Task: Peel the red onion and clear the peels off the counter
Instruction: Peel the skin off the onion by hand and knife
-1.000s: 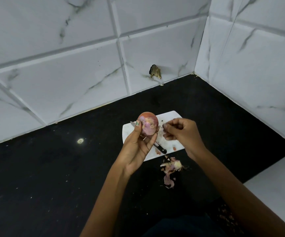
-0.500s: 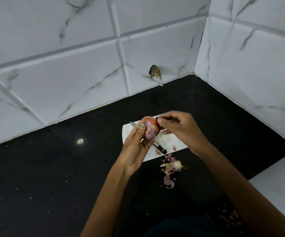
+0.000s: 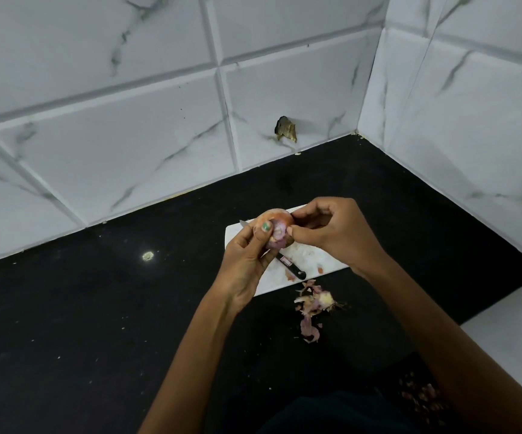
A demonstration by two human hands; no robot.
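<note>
Above the white cutting board [image 3: 312, 260], the left hand [image 3: 247, 264] grips the red onion [image 3: 275, 228]; the right hand [image 3: 331, 231] pinches its skin; short, shallow pulls should lift peel toward the peels [image 3: 314, 303] on the counter [image 3: 97, 308]

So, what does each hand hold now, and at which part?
The left hand grips the round red onion around its left side. The right hand pinches at its right edge, apparently the skin.

Glossy marbled wall tiles [image 3: 128, 126], matt black stone counter [image 3: 65, 339].
</note>
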